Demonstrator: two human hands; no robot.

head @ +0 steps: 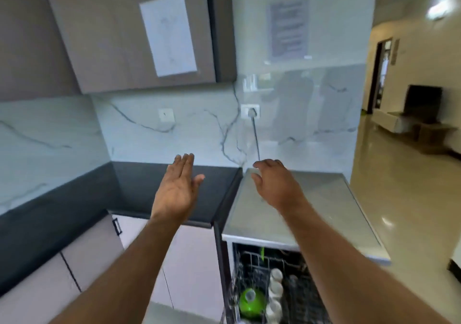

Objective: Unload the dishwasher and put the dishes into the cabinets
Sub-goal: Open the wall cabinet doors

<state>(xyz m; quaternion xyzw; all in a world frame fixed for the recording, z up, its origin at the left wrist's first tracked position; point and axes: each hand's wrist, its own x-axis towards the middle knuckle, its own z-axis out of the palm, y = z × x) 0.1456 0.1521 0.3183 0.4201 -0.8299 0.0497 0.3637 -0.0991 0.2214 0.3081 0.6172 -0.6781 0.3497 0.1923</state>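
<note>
The dishwasher [299,214] stands open at the lower right, its grey top under my right arm. Its wire rack [252,268] holds a green bowl [250,301] and a row of white dishes [275,288]. My left hand [177,189] is raised over the dark countertop [139,186], fingers straight, palm turned right, holding nothing. My right hand [272,181] hovers over the dishwasher's top with relaxed fingers and is empty too. A brown wall cabinet [112,36] with a white sheet taped to its door hangs closed at the upper left.
Beige base cabinets [189,261] with a black handle [117,226] sit under the counter. A plug and cable [253,116] hang on the marble backsplash behind my right hand. To the right, a glossy floor leads to a room with a low table [429,134].
</note>
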